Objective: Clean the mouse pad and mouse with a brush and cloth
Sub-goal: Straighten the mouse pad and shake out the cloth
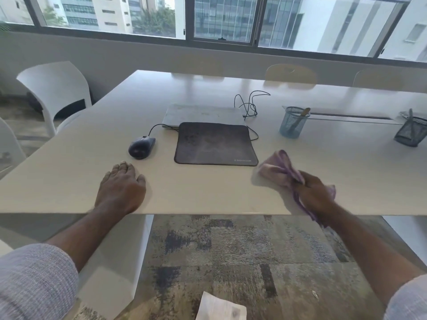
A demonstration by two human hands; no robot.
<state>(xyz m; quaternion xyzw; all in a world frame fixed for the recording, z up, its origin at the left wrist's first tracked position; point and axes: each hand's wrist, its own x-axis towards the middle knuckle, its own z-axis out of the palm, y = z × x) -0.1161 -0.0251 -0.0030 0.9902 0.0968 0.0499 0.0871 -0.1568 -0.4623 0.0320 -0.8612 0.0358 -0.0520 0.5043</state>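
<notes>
Purple cloth (279, 168) is bunched in the right hand (316, 197), fingers curled round it, just right of the mouse pad (216, 144). The left hand (121, 188) lies flat, fingers relaxed, on the bench (208, 192) near the mouse (141, 147). The pad looks smudged, so wiping probably remains.
</notes>
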